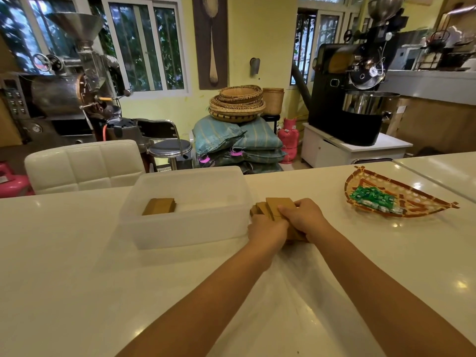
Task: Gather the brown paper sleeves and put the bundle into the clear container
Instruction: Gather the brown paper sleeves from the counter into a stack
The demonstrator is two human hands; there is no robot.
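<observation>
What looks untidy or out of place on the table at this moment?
Only the brown paper sleeves between the left hand and right hand: they fan out unevenly, not yet squared. The stack inside the clear container lies neat. Nothing is spilled or damaged.

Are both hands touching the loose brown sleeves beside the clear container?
Touching. The head view shows the left hand and right hand wrapped around the brown paper sleeves, fingers pressed on the bundle, just right of the clear container.

The paper sleeves (279, 206) are brown; the container (185, 228) is clear; the table (77, 279) is white; the basket (401, 202) is orange, holding green packets (371, 198).
</observation>
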